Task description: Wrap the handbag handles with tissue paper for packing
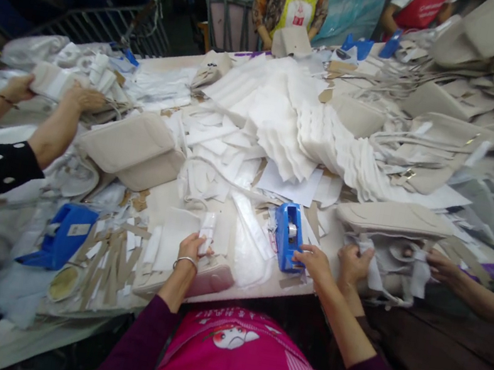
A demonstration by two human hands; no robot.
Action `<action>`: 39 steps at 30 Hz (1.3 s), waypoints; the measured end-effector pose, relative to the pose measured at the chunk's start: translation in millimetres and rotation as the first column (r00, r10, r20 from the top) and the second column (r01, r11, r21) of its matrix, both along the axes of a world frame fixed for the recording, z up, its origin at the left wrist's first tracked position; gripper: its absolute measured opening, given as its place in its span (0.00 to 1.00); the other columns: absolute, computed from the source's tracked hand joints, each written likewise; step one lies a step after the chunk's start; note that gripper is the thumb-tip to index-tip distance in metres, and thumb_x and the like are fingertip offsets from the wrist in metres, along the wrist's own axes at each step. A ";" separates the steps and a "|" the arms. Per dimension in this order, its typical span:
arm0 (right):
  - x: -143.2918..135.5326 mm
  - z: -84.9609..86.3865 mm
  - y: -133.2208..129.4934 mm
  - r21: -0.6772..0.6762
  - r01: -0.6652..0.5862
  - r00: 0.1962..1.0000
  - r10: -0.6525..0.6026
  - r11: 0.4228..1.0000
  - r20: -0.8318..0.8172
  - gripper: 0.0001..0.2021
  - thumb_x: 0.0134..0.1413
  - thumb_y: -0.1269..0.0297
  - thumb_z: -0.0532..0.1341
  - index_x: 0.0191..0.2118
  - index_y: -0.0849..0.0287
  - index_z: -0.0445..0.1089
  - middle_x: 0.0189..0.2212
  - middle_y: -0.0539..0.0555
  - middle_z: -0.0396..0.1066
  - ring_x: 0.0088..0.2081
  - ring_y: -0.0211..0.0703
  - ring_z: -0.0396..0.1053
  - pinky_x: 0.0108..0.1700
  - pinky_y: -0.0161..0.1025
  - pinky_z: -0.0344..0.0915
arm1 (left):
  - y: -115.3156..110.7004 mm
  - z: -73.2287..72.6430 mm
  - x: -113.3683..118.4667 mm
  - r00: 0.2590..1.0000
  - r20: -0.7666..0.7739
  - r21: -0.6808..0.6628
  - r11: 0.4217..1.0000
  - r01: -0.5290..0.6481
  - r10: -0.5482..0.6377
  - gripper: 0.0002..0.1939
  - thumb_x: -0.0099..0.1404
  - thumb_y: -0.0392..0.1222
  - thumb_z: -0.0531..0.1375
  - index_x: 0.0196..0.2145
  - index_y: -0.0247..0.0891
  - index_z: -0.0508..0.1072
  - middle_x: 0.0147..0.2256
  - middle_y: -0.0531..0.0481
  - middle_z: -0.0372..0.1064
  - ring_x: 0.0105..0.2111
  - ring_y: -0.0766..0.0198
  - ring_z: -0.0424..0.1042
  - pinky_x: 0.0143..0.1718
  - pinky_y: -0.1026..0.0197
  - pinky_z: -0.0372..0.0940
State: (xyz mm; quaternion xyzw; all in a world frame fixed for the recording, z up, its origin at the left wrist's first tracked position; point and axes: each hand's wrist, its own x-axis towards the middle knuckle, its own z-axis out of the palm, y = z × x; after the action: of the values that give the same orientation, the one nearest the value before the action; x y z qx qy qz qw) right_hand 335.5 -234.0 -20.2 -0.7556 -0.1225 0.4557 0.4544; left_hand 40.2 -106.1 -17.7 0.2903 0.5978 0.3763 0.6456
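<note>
My left hand (192, 247), a bangle on its wrist, is closed on a white-wrapped strip (208, 226) over a beige handbag (216, 276) at the table's near edge. A piece of white sheet (178, 230) lies on the bag beside it. At the front end of a blue tape dispenser (284, 236) is my right hand (313, 263), thumb and fingers pinched close to the cutter. Any tape between those fingertips is too small to make out. A roll of tape (292, 231) sits inside the dispenser.
Co-workers' hands (354, 264) handle a beige bag on the right and others (83, 97) on the left. Stacked white foam sheets (285, 102) fill the middle. A second blue dispenser (69, 233) stands left near cardboard strips (117, 258). Bags (462, 102) pile up at back right.
</note>
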 end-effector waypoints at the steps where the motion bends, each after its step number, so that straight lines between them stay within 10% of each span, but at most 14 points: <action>1: -0.6 -3.2 1.2 0.005 0.019 1.000 -0.019 1.000 -0.014 0.15 0.35 0.68 0.64 0.34 0.62 0.65 0.18 0.52 0.70 0.24 0.43 0.70 0.27 0.37 0.65 | -0.2 -0.4 0.3 1.000 -0.003 0.003 1.000 -0.009 0.009 0.15 0.43 0.39 0.63 0.30 0.31 0.67 0.21 0.50 0.71 0.13 0.68 0.64 0.18 0.61 0.65; 13: -42.7 24.2 -54.8 0.093 0.170 0.984 -0.174 0.981 0.030 0.19 0.38 0.55 0.65 0.36 0.62 0.67 0.18 0.48 0.68 0.21 0.36 0.63 0.23 0.32 0.54 | 3.9 -7.1 2.0 0.996 -0.033 -0.018 0.997 -0.078 0.077 0.15 0.44 0.35 0.63 0.30 0.34 0.63 0.19 0.49 0.72 0.12 0.65 0.66 0.17 0.59 0.67; 22: -24.3 -38.0 -86.7 -0.141 -0.051 0.923 0.101 0.989 0.371 0.14 0.40 0.52 0.59 0.22 0.59 0.69 0.17 0.50 0.67 0.23 0.41 0.63 0.29 0.37 0.55 | 4.3 -6.3 1.4 0.996 -0.042 -0.010 0.997 -0.078 0.077 0.16 0.44 0.36 0.63 0.31 0.35 0.62 0.19 0.50 0.72 0.12 0.65 0.66 0.17 0.59 0.67; 25: -27.2 -41.8 -90.2 -0.248 -0.144 0.949 0.205 0.958 0.240 0.13 0.39 0.54 0.59 0.18 0.59 0.67 0.14 0.51 0.66 0.21 0.41 0.61 0.26 0.37 0.54 | 2.4 -7.6 -0.5 0.998 -0.022 -0.017 0.998 -0.067 0.066 0.16 0.45 0.38 0.63 0.31 0.36 0.61 0.20 0.50 0.71 0.12 0.65 0.66 0.17 0.58 0.67; 29: -70.4 -3.3 -38.2 0.011 -0.425 0.905 0.425 0.905 -0.019 0.11 0.42 0.56 0.59 0.22 0.60 0.68 0.17 0.48 0.66 0.19 0.36 0.58 0.25 0.34 0.52 | -0.5 -7.2 -0.5 0.996 -0.026 0.019 0.997 -0.081 0.082 0.17 0.45 0.42 0.63 0.31 0.36 0.62 0.21 0.52 0.69 0.13 0.66 0.66 0.17 0.60 0.65; 34: -138.9 37.1 84.5 0.414 -0.626 0.730 0.683 0.661 0.013 0.09 0.45 0.60 0.59 0.24 0.60 0.68 0.18 0.47 0.64 0.23 0.34 0.61 0.29 0.32 0.56 | -4.4 1.5 1.9 0.997 -0.032 0.058 0.996 -0.069 0.071 0.16 0.46 0.44 0.63 0.30 0.36 0.63 0.19 0.56 0.66 0.13 0.67 0.65 0.16 0.62 0.63; 39: -167.8 22.1 143.3 0.162 -0.855 0.519 0.811 0.494 0.271 0.06 0.44 0.64 0.58 0.22 0.59 0.69 0.18 0.47 0.66 0.25 0.35 0.63 0.29 0.32 0.55 | -3.5 5.7 2.8 0.994 -0.029 0.008 0.994 -0.110 0.110 0.16 0.45 0.43 0.63 0.30 0.36 0.62 0.20 0.57 0.66 0.12 0.69 0.64 0.15 0.63 0.63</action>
State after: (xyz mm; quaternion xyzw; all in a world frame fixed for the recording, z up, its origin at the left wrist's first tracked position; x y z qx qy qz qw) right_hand 167.7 -90.7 2.0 -0.5641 -0.5702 0.5350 0.2655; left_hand 43.0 -109.6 -11.9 0.2644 0.6210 0.4089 0.6142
